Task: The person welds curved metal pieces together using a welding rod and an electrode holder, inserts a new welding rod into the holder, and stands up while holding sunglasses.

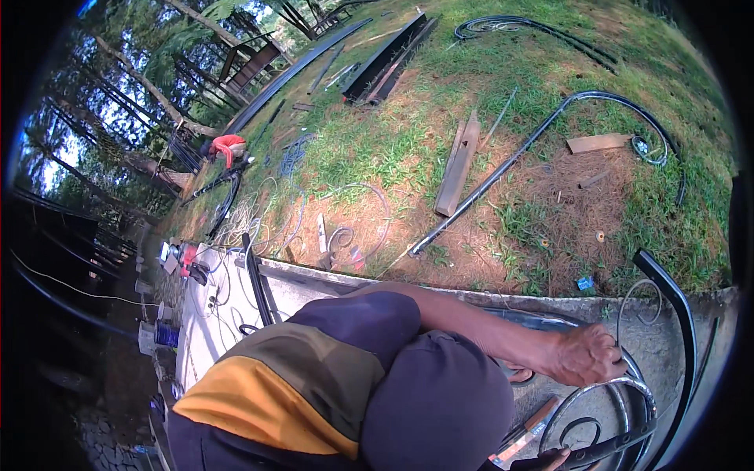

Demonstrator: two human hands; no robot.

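Neither of my hands can be made out. A co-worker in a dark cap (440, 400) and a navy, olive and yellow shirt (251, 400) bends across the lower middle of the head view. That person's outstretched hand (589, 357) is closed on a curled metal bar (648, 392) at the lower right. At the bottom edge, fingers (558, 459) touch a dark flat bar with holes (609, 451); whose they are is unclear. Under the outstretched arm, fingers or toes partly show (518, 375). A smaller scroll (581, 432) lies inside the curl.
A pale concrete ledge (208, 306) borders the grass. A black tube (675, 306) rises at the right. On the grass lie a long bent tube (503, 169), wood boards (459, 165) and coiled tubing (503, 27). Another person in red (228, 147) bends far left, near cables (243, 228).
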